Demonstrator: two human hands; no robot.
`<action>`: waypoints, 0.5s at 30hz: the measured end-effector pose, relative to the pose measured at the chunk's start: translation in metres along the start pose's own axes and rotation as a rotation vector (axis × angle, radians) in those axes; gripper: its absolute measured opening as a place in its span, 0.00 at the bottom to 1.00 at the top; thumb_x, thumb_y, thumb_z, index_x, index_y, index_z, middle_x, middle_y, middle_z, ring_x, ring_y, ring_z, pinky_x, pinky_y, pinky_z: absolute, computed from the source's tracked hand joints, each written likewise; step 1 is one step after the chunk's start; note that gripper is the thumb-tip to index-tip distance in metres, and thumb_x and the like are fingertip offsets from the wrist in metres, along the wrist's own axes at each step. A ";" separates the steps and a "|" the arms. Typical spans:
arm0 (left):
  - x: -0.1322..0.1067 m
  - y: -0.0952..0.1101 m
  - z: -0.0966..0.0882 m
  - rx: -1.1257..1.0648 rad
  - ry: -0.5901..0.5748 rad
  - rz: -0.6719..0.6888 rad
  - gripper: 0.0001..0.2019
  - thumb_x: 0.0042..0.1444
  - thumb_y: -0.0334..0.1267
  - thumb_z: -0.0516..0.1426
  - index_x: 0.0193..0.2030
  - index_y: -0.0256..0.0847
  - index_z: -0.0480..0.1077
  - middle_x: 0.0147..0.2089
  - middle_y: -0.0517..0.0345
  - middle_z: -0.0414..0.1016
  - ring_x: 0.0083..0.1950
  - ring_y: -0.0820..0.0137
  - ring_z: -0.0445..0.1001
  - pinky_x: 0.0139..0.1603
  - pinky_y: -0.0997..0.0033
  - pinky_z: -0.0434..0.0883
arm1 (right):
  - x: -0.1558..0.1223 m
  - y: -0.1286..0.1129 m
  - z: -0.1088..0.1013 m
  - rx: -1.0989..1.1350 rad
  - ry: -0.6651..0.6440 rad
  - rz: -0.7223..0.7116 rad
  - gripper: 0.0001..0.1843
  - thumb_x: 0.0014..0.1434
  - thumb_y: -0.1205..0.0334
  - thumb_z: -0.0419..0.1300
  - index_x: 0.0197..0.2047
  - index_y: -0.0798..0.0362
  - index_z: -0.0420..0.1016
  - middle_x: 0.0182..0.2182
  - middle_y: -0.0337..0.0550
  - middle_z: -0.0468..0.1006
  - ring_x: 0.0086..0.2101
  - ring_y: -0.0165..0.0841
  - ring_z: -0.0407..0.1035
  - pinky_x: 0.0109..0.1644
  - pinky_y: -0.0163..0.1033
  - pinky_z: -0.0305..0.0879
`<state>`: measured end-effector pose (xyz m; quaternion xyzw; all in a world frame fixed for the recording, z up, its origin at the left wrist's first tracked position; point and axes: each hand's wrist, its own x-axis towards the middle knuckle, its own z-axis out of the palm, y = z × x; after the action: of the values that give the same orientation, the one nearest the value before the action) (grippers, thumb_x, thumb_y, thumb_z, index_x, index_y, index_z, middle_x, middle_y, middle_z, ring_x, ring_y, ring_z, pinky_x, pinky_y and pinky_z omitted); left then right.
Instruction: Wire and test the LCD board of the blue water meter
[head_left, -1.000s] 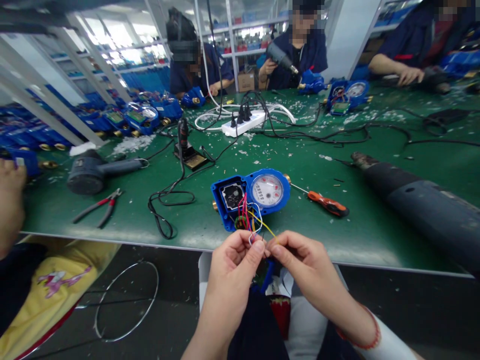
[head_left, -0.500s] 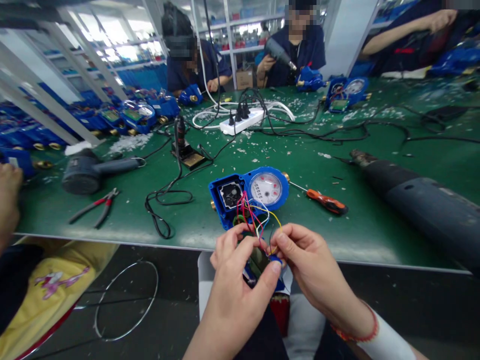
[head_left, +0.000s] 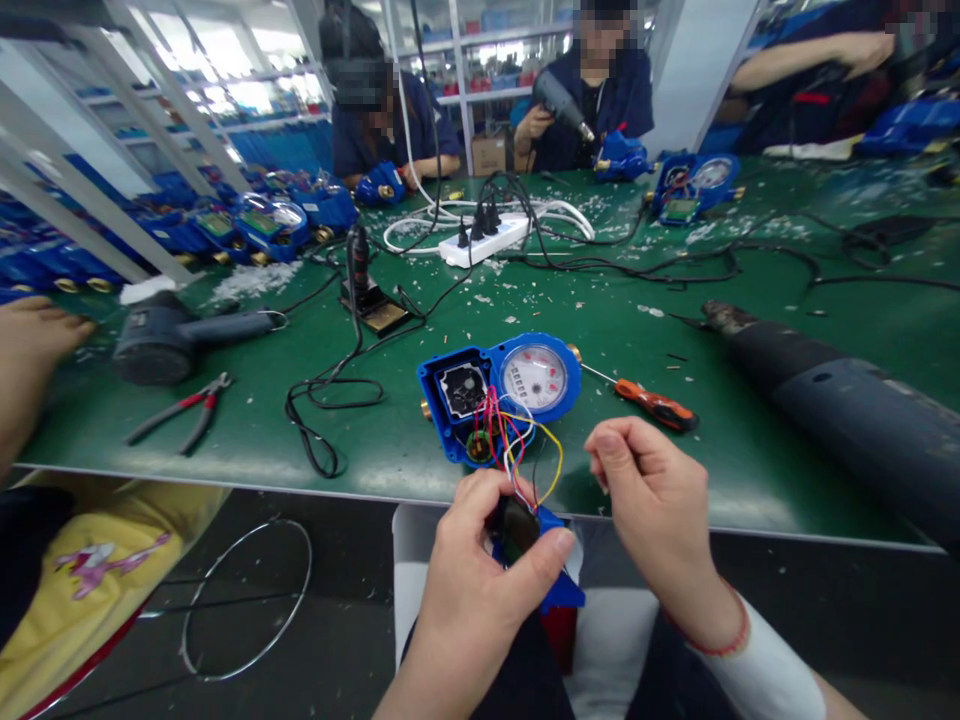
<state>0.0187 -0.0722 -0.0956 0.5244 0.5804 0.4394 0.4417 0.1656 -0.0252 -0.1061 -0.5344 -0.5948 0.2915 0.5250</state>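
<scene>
My left hand [head_left: 480,580] is wrapped around a blue meter cover [head_left: 564,592] with a dark part inside, held just off the table's front edge. Red, white, yellow and black wires [head_left: 553,470] run from it to an open blue water meter [head_left: 450,435]. The meter lies on the table, its round dial [head_left: 534,378] facing up. To the right of the wires, my right hand [head_left: 651,490] is closed in a pinch, apart from them. What its fingertips hold, if anything, is hidden.
An orange-handled screwdriver [head_left: 654,402] and a large heat gun [head_left: 832,390] lie right. Cutting pliers [head_left: 187,410], another heat gun [head_left: 169,340] and a soldering iron in its stand [head_left: 367,290] are left. A power strip [head_left: 484,240] sits behind. Co-workers handle blue meters; a neighbour's hand [head_left: 34,350] is far left.
My right hand has let go of the wires and moved away to the right and up. My left hand still grips the cover, more of which now shows.
</scene>
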 end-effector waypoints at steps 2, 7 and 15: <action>0.001 0.001 0.001 0.040 0.011 0.012 0.09 0.47 0.37 0.64 0.34 0.42 0.69 0.37 0.56 0.72 0.43 0.61 0.71 0.47 0.62 0.66 | -0.001 -0.006 -0.003 0.074 -0.150 0.052 0.14 0.60 0.57 0.58 0.26 0.55 0.72 0.20 0.37 0.70 0.22 0.25 0.63 0.25 0.29 0.59; 0.002 0.003 0.004 0.120 0.036 0.044 0.07 0.47 0.37 0.63 0.33 0.41 0.69 0.36 0.56 0.72 0.42 0.60 0.71 0.44 0.61 0.66 | -0.008 -0.015 -0.005 0.142 -0.393 0.221 0.12 0.54 0.56 0.62 0.26 0.56 0.73 0.21 0.39 0.70 0.22 0.27 0.63 0.25 0.30 0.59; 0.003 0.002 0.005 0.153 0.043 0.081 0.07 0.46 0.35 0.64 0.32 0.41 0.71 0.36 0.56 0.73 0.43 0.59 0.71 0.45 0.60 0.65 | -0.007 -0.015 -0.008 0.066 -0.488 0.186 0.12 0.58 0.59 0.56 0.25 0.56 0.70 0.22 0.39 0.69 0.24 0.27 0.62 0.27 0.31 0.58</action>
<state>0.0239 -0.0692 -0.0953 0.5701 0.6000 0.4223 0.3695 0.1674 -0.0375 -0.0928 -0.4832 -0.6422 0.4780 0.3545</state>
